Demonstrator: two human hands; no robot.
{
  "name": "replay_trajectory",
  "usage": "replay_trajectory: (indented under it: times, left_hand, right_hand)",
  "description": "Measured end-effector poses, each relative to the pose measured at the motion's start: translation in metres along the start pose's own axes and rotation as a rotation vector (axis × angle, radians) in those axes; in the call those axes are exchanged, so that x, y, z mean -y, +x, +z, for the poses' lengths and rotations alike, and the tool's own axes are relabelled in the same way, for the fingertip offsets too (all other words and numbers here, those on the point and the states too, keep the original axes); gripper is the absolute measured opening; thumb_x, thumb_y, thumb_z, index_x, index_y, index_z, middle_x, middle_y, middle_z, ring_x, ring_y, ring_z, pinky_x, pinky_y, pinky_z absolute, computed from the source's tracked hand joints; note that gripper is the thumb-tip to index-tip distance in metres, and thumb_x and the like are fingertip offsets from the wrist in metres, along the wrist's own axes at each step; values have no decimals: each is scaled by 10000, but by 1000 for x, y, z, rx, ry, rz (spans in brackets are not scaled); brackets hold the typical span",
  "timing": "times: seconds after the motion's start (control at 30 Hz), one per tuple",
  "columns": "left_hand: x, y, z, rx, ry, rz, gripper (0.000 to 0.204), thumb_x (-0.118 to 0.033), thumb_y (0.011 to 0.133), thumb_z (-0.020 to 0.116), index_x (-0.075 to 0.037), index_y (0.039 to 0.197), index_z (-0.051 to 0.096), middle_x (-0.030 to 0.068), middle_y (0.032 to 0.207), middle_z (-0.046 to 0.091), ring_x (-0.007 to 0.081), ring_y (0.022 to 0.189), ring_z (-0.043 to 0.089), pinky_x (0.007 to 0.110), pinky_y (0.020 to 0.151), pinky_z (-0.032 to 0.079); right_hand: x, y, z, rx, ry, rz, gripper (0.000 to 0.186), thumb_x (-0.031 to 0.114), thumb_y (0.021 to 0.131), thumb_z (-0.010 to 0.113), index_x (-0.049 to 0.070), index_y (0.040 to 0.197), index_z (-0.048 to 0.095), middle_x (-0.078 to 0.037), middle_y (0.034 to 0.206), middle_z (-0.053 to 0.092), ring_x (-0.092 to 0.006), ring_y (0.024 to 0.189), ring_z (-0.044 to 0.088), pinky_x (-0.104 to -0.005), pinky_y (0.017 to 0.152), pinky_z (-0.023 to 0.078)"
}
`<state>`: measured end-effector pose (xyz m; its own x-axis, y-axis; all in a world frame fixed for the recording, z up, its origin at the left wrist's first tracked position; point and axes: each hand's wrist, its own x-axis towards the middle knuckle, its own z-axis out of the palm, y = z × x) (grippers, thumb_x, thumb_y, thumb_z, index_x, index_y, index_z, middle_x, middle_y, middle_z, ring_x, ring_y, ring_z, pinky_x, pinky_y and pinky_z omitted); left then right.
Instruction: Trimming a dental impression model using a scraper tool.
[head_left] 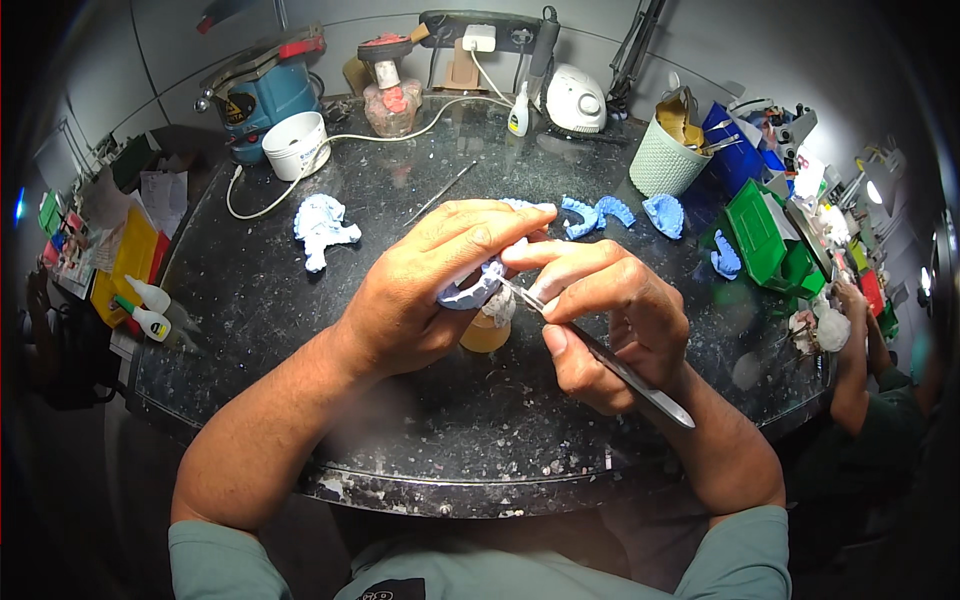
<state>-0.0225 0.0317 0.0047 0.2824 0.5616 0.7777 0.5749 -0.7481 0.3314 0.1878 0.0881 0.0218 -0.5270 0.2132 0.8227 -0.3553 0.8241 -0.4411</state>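
Observation:
My left hand (400,290) is closed around a pale blue dental cast (462,297), and its fingers hide much of it. In my right hand (635,300) is a slim metal scalpel (632,378), gripped like a pen. The scalpel's tip meets the cast near its right side, and its handle slants down to the right. My right fingertips also come up against the cast. Just below the cast a yellowish round piece (485,336) with a whitish lump on top is partly covered by my hands.
Blue dental casts (663,216) lie across the dark bench (420,430), one at left (322,228). A thin rod (440,193) lies behind my hands. Farther back stand a white tub (296,145), a tool cup (667,160) and a white device (576,98). Another person's arm (851,360) shows at right.

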Motion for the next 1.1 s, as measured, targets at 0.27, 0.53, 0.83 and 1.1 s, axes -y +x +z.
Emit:
replay_trajectory:
  times: [0.27, 0.53, 0.83, 1.1]
  left_hand:
    - [-4, 2, -2, 15, 11, 17, 615, -94, 824, 770, 2, 1406, 595, 155, 1287, 691, 314, 1214, 642, 427, 1054, 487]
    - [-9, 3, -2, 40, -100, -10, 581, -145, 894, 724, -5, 1438, 576, 158, 1306, 681, 317, 1242, 619, 441, 1075, 465]
    - [-8, 3, -3, 43, -96, -5, 576, -167, 900, 722, -7, 1435, 581, 160, 1307, 683, 324, 1245, 617, 444, 1078, 467]
    - [-6, 3, -3, 57, -89, -2, 567, -162, 899, 720, -5, 1427, 587, 161, 1322, 679, 332, 1244, 620, 452, 1080, 469]
  right_hand:
    - [-4, -2, -4, 68, 17, -72, 272, -122, 752, 592, -13, 1001, 571, -186, 1006, 645, -400, 1089, 708, -504, 1006, 543]
    - [-3, -2, -1, 48, -6, -124, 299, -137, 737, 615, -13, 1006, 574, -189, 994, 649, -388, 1052, 717, -499, 977, 559]
    - [-2, -1, -1, 54, -1, -117, 287, -136, 734, 624, -8, 988, 587, -185, 987, 657, -383, 1029, 719, -479, 936, 575]
    - [2, 0, 2, -30, 67, -22, 283, -130, 683, 684, 28, 912, 630, -130, 944, 706, -311, 1016, 738, -418, 900, 584]
